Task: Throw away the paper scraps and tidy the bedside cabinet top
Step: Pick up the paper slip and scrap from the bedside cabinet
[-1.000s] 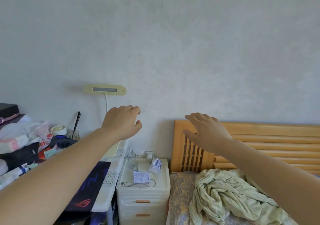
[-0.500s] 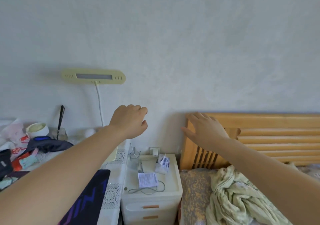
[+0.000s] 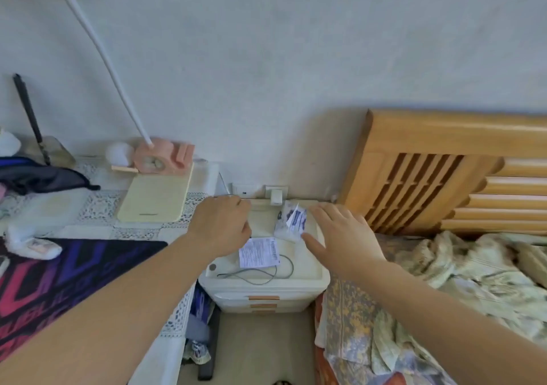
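The white plastic bedside cabinet (image 3: 310,278) stands between a desk and a bed. On its top lie a flat printed paper slip (image 3: 259,253), a crumpled white and blue paper packet (image 3: 291,221) and a thin grey cable loop (image 3: 260,275). My left hand (image 3: 222,226) hovers over the top's left side with its fingers curled, nothing visible in it, its knuckles just above the flat slip. My right hand (image 3: 340,236) is spread open right beside the crumpled packet, holding nothing.
A desk (image 3: 97,210) with a lace cloth, a dark mouse mat (image 3: 59,281), a cream pad (image 3: 154,195) and a pink lamp base (image 3: 162,156) is at left. A wooden headboard (image 3: 429,171) and rumpled bedding (image 3: 458,281) are at right. A white charger (image 3: 276,196) sits plugged in at the wall.
The view has come much closer and tilted down onto the cabinet. Both hands have dropped from in front of the wall to just over the cabinet top.
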Demonstrator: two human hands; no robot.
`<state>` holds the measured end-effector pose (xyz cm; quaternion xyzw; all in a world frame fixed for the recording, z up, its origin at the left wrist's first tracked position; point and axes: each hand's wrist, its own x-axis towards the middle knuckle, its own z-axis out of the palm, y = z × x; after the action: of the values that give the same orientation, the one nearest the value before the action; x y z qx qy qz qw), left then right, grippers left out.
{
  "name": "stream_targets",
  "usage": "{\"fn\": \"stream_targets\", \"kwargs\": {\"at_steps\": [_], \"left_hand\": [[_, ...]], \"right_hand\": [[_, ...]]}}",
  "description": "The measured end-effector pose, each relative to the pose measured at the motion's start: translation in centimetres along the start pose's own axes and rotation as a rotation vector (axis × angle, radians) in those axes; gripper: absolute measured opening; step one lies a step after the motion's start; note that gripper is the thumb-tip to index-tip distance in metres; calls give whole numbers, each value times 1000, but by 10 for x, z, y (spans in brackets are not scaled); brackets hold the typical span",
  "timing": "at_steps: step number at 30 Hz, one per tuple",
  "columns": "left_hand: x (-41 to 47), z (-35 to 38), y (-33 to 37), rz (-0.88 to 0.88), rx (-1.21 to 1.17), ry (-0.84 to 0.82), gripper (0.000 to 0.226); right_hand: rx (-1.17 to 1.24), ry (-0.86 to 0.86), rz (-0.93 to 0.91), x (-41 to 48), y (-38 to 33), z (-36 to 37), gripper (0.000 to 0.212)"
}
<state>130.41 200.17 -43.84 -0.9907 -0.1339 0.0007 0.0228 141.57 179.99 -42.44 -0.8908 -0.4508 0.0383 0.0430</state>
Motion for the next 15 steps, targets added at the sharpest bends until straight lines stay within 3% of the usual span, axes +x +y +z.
{"fn": "stream_targets", "kwargs": {"at_steps": [5,8,15], "left_hand": [[17,102,-1,-136,-101,-122,21],[24,154,3,-209,-122,-250,28],[27,225,-3,-436,-93,-448,26]], "right_hand": [[9,-88,-56,35,18,96,51],[-19,-155,-117,58,22,143,49],[95,-271,-239,108,14,230,47]]}}
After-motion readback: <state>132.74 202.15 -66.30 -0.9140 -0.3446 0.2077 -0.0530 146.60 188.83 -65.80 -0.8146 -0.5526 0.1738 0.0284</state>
